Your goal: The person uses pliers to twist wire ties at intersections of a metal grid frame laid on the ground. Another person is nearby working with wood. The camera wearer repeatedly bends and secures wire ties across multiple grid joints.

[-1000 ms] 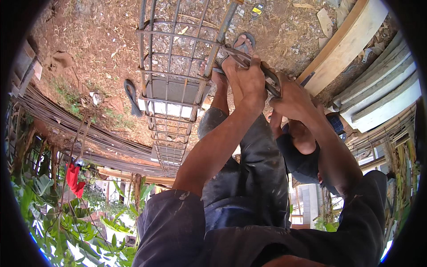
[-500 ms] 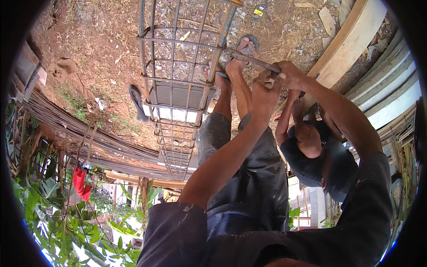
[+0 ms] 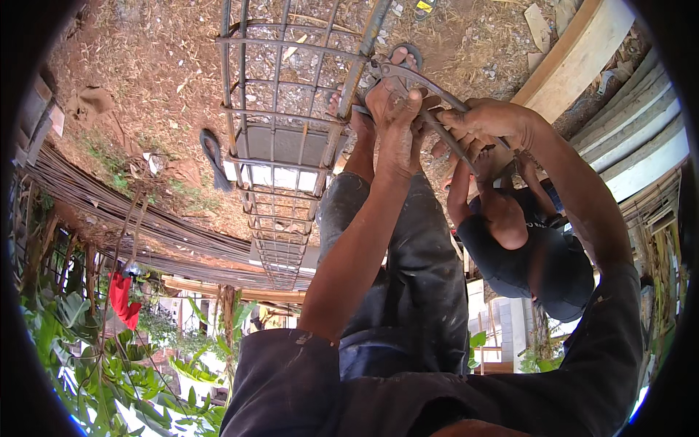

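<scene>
The left hand (image 3: 397, 120) grips the rebar cage (image 3: 284, 131) at a corner joint, and the right hand (image 3: 488, 124) is closed on the pincers (image 3: 419, 91), whose head bites just above the left fingers. Many joints farther down the cage look untied.

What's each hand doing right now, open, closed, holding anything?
Left hand: closed on the pincers at the rebar cage.
Right hand: closed on the pincers' long handles.
</scene>
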Tool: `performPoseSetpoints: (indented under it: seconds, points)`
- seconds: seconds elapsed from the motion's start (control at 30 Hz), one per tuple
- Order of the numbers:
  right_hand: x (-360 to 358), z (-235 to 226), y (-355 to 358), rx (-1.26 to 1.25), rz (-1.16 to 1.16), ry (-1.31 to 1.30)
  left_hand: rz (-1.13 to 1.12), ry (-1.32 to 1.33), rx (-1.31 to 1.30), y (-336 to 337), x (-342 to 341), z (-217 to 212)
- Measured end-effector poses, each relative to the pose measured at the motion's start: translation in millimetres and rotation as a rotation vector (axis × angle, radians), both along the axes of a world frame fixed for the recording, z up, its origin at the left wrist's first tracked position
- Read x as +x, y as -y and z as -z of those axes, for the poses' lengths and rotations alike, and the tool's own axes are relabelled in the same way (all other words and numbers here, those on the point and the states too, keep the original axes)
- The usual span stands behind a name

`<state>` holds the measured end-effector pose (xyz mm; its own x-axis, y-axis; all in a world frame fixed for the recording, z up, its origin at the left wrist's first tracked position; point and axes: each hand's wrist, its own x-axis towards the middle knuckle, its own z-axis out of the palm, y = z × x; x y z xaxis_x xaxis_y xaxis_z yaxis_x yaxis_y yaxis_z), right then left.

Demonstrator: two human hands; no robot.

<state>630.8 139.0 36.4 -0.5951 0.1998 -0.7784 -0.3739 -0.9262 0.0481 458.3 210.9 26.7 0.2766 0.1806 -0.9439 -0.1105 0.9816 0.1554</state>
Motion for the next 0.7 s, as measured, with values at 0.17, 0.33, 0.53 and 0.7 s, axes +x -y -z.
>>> performPoseSetpoints:
  seconds: [0.17, 0.33, 0.53, 0.7]
  points:
    - [-0.6, -1.4, 0.9, -0.051, 0.038, 0.033, -0.099, 0.178, -0.068, 8.0, 13.5, 23.5]
    - [9.7, 31.5, 21.9, 0.052, -0.090, 0.063, -0.147, 0.042, -0.161, -1.7, 47.3, 9.9]
    - [-14.2, -22.2, 29.8, 0.637, -0.932, 1.334, -0.330, -0.314, -0.089, 3.7, 87.6, 20.2]
    - [-37.2, 23.8, 29.6, 0.396, -0.917, 1.490, -0.347, -0.471, -0.035, 29.4, 100.9, 53.4]
